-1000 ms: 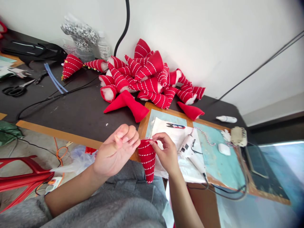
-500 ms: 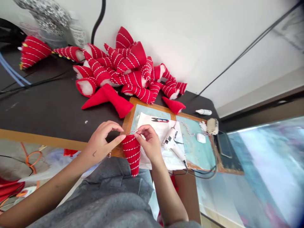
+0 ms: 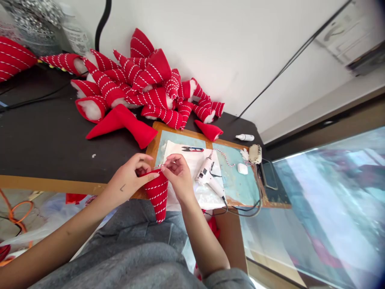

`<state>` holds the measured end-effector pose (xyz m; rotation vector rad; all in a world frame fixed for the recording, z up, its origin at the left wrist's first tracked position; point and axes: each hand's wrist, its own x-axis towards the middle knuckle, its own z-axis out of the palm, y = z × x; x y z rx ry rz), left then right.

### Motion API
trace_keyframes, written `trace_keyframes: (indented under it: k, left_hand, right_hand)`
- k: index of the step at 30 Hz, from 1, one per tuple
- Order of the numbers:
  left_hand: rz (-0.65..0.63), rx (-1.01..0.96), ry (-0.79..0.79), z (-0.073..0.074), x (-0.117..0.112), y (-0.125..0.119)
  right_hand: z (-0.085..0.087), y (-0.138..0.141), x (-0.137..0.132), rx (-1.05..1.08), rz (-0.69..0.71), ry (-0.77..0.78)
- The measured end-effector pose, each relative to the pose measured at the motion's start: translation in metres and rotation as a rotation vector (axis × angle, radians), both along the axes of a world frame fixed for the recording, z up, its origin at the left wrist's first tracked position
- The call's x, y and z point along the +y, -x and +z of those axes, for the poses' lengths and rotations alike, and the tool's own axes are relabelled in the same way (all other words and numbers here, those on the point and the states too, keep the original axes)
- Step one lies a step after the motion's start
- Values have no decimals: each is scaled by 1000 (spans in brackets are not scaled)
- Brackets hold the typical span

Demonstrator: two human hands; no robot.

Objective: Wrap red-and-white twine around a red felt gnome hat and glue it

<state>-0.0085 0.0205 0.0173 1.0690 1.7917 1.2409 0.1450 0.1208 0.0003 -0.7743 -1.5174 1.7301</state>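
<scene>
A small red felt cone (image 3: 157,196), wound with red-and-white twisted cord, hangs point down between my hands at the table's front edge. My left hand (image 3: 129,178) holds its wide rim from the left, thumb lying along the near side and fingers curled behind. My right hand (image 3: 179,176) is closed in a pinch at the rim's right side, on the end of the twisted cord (image 3: 159,165) that runs along the top edge. The fingertips partly hide the cord there.
A white glue gun (image 3: 207,176) lies on white paper, with thread snips (image 3: 192,149) behind it. More cord (image 3: 224,155) trails right toward a white case (image 3: 242,168) and a phone (image 3: 268,174). Many red cones (image 3: 150,80) are heaped along the wall; a plain red one (image 3: 120,120) lies nearer.
My left hand has closed in on the cone's rim, its fingers now curled where they were stretched apart. My right hand keeps its pinch. The whole view has shifted, so things appear further left.
</scene>
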Motion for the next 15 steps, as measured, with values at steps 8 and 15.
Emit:
trace_keyframes:
  k: [8, 15]
  left_hand:
    - [-86, 115, -1, 7, 2, -3]
    - [-152, 51, 19, 12, 1, 9]
  right_hand:
    - [-8, 5, -3, 46, -30, -34]
    - [13, -37, 40, -556, -83, -837]
